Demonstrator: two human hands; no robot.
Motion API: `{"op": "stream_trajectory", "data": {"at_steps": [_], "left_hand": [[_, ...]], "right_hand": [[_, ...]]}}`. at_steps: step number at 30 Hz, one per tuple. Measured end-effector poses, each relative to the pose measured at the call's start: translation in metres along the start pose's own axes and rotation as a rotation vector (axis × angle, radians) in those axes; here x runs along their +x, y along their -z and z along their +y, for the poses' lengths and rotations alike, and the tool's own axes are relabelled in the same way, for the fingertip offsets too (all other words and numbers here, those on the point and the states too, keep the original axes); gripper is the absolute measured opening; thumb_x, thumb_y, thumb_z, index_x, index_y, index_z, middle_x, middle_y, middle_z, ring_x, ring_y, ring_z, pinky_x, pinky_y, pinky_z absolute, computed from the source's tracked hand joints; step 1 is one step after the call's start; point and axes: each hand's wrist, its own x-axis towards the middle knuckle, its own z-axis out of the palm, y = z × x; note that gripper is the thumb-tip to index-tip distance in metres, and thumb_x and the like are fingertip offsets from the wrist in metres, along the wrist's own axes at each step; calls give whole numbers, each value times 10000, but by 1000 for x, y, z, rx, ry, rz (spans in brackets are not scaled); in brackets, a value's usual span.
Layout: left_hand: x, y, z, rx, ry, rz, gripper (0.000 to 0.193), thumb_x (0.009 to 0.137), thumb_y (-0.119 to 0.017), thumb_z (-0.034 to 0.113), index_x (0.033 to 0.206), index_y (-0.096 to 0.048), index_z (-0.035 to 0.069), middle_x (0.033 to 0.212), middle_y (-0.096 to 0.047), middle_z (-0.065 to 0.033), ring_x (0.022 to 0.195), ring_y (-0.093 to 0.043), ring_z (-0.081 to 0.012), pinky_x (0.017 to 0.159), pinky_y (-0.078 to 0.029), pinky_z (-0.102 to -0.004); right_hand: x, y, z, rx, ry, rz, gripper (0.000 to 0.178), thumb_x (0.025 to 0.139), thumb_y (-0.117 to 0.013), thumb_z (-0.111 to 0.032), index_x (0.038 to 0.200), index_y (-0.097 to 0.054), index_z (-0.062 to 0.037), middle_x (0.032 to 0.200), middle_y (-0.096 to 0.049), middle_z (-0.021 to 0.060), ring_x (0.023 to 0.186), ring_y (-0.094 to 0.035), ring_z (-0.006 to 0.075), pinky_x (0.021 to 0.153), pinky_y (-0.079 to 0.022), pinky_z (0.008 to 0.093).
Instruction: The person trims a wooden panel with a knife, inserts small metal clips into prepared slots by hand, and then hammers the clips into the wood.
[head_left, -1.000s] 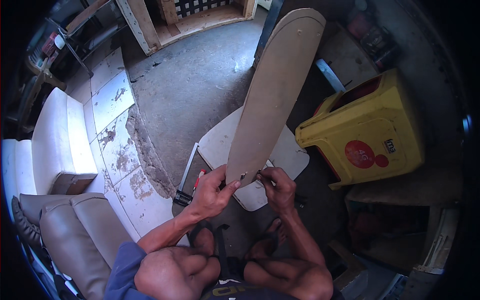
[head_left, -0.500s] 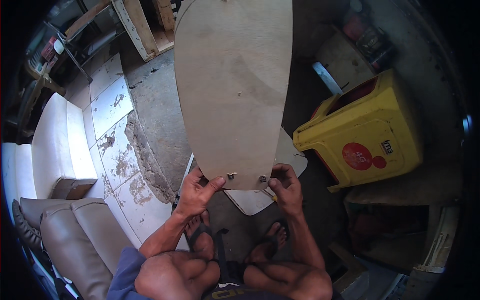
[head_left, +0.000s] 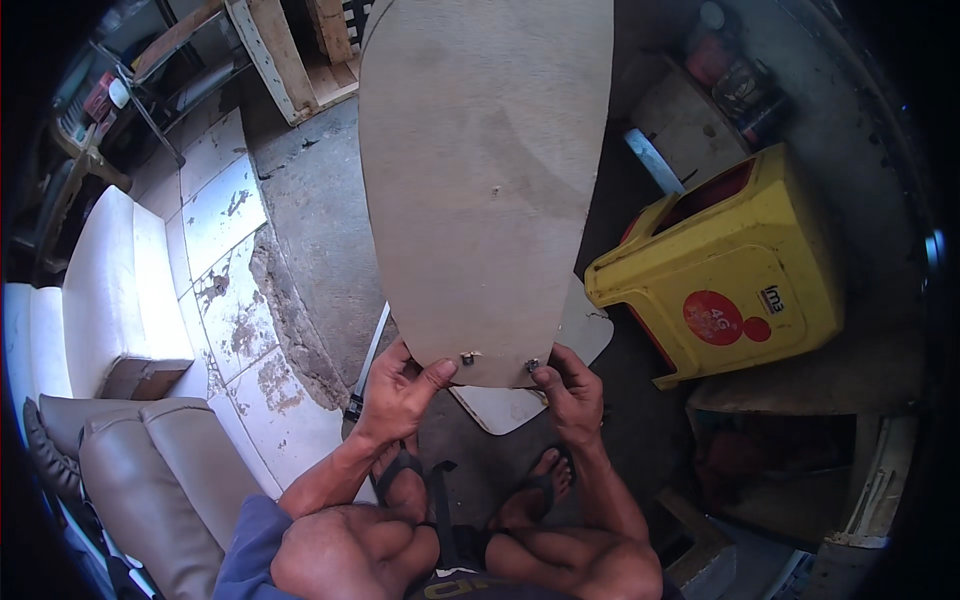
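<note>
A large brown board [head_left: 485,180] with rounded corners stands up in front of me, its flat face toward the camera. My left hand [head_left: 400,385] grips its lower left corner, thumb on the face. My right hand [head_left: 567,390] grips the lower right corner. Two small metal fasteners [head_left: 467,357] sit near the bottom edge between my hands. A pale flat panel [head_left: 520,400] lies on the concrete floor under the board, mostly hidden by it. My sandalled feet [head_left: 540,485] are just below.
A yellow plastic stool [head_left: 740,275] lies tipped at the right. Grey and white seat cushions [head_left: 110,290] are stacked at the left on worn tiles. A long thin tool [head_left: 366,365] lies on the floor by my left hand. Wooden frames and clutter stand at the back.
The board has turned from edge-on to flat face toward me and come closer. Both hands have stayed on its lower corners.
</note>
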Motion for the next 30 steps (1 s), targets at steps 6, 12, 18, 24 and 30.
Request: {"op": "stream_trajectory", "data": {"at_steps": [6, 12, 18, 24, 30], "left_hand": [[-3, 2, -1, 45, 14, -6, 355, 982, -672, 48, 1326, -603, -5, 1243, -671, -105, 1178, -597, -171, 1050, -446, -325], [-6, 2, 4, 143, -7, -43, 375, 985, -666, 59, 1347, -595, -7, 1249, -675, -109, 1190, -588, -168, 1049, -439, -319], [-7, 0, 3, 180, 17, -28, 378, 989, -656, 69, 1352, -590, -13, 1244, -679, -117, 1179, -591, -168, 1040, -439, -317], [-3, -3, 5, 170, 53, -12, 399, 985, -664, 75, 1363, -580, -19, 1241, -680, -122, 1170, -596, -169, 1036, -440, -309], [0, -3, 0, 158, 39, 6, 407, 987, -670, 91, 1364, -574, -30, 1245, -674, -119, 1178, -592, -171, 1037, -443, -314]], "right_hand": [[-1, -7, -5, -32, -35, 32, 368, 1031, -640, -161, 1328, -609, 55, 1162, -707, 83, 1066, -626, 133, 979, -486, 287], [1, -3, -4, -54, -61, -12, 323, 1035, -640, -199, 1261, -644, 32, 1117, -711, 65, 1022, -625, 122, 943, -491, 281], [5, -3, 0, -74, -157, 0, 330, 1038, -636, -248, 1220, -654, 26, 1075, -704, 54, 985, -614, 114, 907, -486, 275], [11, 2, 0, -50, -225, -20, 340, 1030, -647, -284, 1186, -649, 17, 1030, -687, 47, 949, -608, 110, 879, -488, 277], [14, 2, 5, -87, -261, -54, 364, 1036, -632, -316, 1189, -640, 14, 1008, -672, 33, 914, -601, 102, 846, -496, 284]]}}
